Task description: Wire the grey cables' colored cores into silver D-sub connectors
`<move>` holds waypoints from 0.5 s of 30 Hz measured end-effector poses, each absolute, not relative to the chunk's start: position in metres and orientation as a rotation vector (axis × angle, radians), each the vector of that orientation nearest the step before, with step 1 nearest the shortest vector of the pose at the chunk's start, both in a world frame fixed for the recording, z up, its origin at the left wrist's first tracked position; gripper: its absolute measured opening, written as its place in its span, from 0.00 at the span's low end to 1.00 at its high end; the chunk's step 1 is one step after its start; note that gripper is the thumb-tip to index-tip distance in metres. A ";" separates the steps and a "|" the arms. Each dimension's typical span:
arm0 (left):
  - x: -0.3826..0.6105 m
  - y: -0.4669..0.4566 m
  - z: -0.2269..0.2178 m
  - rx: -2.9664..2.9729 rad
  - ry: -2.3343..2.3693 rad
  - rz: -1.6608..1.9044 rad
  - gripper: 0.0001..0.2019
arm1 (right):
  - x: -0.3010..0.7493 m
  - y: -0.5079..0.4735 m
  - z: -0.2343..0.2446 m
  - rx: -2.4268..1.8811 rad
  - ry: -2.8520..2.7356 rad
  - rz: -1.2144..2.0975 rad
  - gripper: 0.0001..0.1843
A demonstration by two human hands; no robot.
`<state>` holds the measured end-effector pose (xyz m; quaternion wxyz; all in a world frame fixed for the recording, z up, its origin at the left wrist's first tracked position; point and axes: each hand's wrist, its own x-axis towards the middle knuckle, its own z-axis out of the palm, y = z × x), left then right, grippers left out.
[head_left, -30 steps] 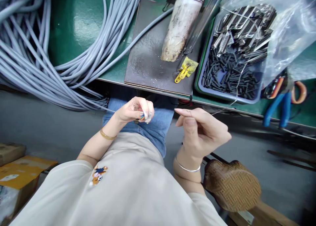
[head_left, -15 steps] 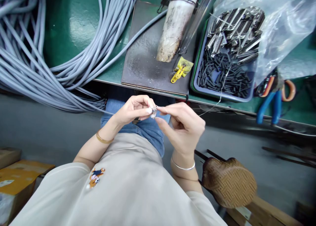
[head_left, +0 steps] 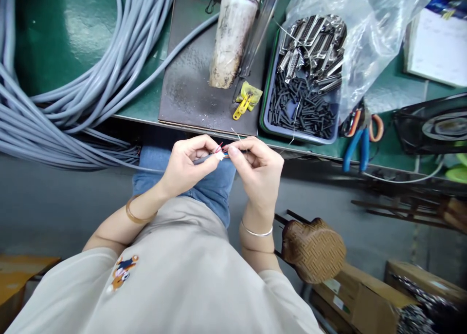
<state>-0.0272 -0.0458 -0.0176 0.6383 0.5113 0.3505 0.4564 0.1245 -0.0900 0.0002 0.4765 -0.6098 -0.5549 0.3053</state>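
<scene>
Grey cable is running in to the left hand, whose thumb and fingers are clamping its end, and coloured wires are poking out right there! The right hand is pinching at those wires, fingertips close to the left's, both hands working just off the near edge of the worktop. Along that edge, a yellow tool is lying on a dark board, left of a blue tray.

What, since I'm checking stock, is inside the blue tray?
The blue tray holds short black pieces nearer the person and metal connectors farther back. Anything buried beneath them can't be seen.
</scene>
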 end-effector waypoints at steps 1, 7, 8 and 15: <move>-0.027 -0.046 -0.019 1.123 0.798 1.057 0.07 | 0.124 -0.091 0.001 -1.503 -1.374 0.715 0.09; -0.029 -0.045 -0.026 0.920 0.762 1.120 0.10 | 0.123 -0.094 -0.002 -1.497 -1.319 0.757 0.12; -0.029 -0.045 -0.026 0.917 0.754 1.117 0.10 | 0.122 -0.093 -0.003 -1.489 -1.279 0.759 0.11; -0.026 -0.048 -0.024 0.945 0.764 1.129 0.13 | 0.113 -0.087 -0.002 -1.462 -1.243 0.723 0.07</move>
